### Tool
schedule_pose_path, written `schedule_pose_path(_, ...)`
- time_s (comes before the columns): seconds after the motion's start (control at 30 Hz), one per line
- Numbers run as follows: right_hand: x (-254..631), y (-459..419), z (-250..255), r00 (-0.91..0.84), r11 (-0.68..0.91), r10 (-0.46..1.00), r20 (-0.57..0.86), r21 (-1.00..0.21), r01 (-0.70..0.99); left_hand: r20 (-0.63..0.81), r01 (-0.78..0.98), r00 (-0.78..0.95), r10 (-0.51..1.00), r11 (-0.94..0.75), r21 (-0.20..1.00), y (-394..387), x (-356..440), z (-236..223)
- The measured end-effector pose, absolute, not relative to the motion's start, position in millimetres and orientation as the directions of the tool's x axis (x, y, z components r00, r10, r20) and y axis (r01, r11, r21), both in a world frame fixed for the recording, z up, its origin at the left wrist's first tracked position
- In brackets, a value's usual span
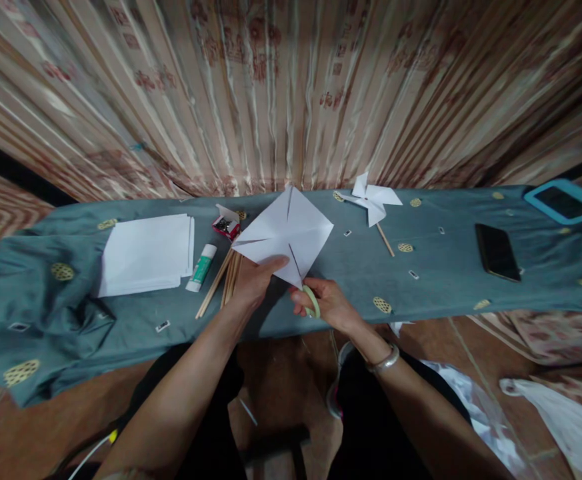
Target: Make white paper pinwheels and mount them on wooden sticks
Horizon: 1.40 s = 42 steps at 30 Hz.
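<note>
Square sheet [275, 230]: smooth matt paper; stack [145, 253], same. Sticks [229, 277]: bare wood, dull. Scissors [317, 303]: handle looks plastic. Tablecloth [435, 283]: cloth, faint sheen. Curtain [271, 100]: satiny cloth. Phone [497, 252]: smooth, glossy. Bangle [387, 360]: polished metal. Glue stick [201, 268]: plastic tube.

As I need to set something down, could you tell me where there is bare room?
Bare cloth shows between the pinwheel and the black phone, with a narrower strip in front of the paper stack. Crowded around the left hand: cut sheet, sticks, glue stick, red box.

Left hand [253, 283] holds slit paper [285, 233]; right hand [331, 303], scissors [313, 301].
</note>
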State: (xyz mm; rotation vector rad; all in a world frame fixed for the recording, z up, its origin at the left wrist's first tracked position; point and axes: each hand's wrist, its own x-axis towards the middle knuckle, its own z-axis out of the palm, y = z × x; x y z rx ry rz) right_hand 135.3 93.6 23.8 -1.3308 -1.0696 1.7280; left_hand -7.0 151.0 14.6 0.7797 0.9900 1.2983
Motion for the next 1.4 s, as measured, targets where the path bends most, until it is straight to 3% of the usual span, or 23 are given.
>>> schedule_pose_path(0.3, 168, 81, 36, -0.453, -0.447, 0.755, -0.474, -0.878, 0.174, -0.087, -0.478, -0.069, 0.994, 0.044, 0.877, 160, -23, 32)
schedule_pose_path(0.43, 196, 73, 54, -0.452, -0.445, 0.738, -0.501, -0.865, 0.233, -0.094, -0.476, -0.08, 0.992, 0.045, 0.878, 160, -31, 34)
schedule_pose_path(0.53, 216, 72, 61, -0.303, -0.397, 0.848, -0.434, -0.9, 0.178, -0.129, -0.465, -0.035, 0.991, 0.098, 0.88, 155, -31, 31)
schedule_pose_path(0.6, 224, 75, 58, -0.074, -0.313, 0.944, -0.321, -0.943, 0.11, -0.142, -0.455, 0.01, 0.99, 0.131, 0.881, 149, -28, 28)
schedule_pose_path(0.7, 229, 83, 47, 0.24, -0.171, 0.959, -0.149, -0.982, 0.075, -0.177, -0.417, 0.073, 0.982, 0.191, 0.889, 135, -22, 25)
schedule_pose_path(0.8, 231, 88, 37, 0.334, -0.105, 0.941, -0.053, -0.985, 0.138, -0.286, -0.323, 0.161, 0.945, 0.324, 0.889, 117, -18, 25)
schedule_pose_path(0.9, 230, 89, 33, 0.308, -0.121, 0.95, -0.061, -0.976, 0.181, -0.369, -0.249, 0.257, 0.893, 0.43, 0.868, 101, -18, 25)
schedule_pose_path(1.17, 218, 72, 36, -0.059, -0.242, 0.97, -0.238, -0.967, -0.079, -0.381, -0.248, 0.356, 0.853, 0.479, 0.842, 89, -18, 31)
schedule_pose_path(1.27, 211, 71, 40, -0.004, -0.268, 0.963, -0.27, -0.952, -0.145, -0.396, -0.302, 0.375, 0.838, 0.514, 0.803, 91, -17, 36)
schedule_pose_path(1.4, 199, 79, 43, 0.239, -0.16, 0.945, -0.221, -0.955, -0.251, -0.305, -0.524, 0.389, 0.869, 0.481, 0.703, 94, -16, 44)
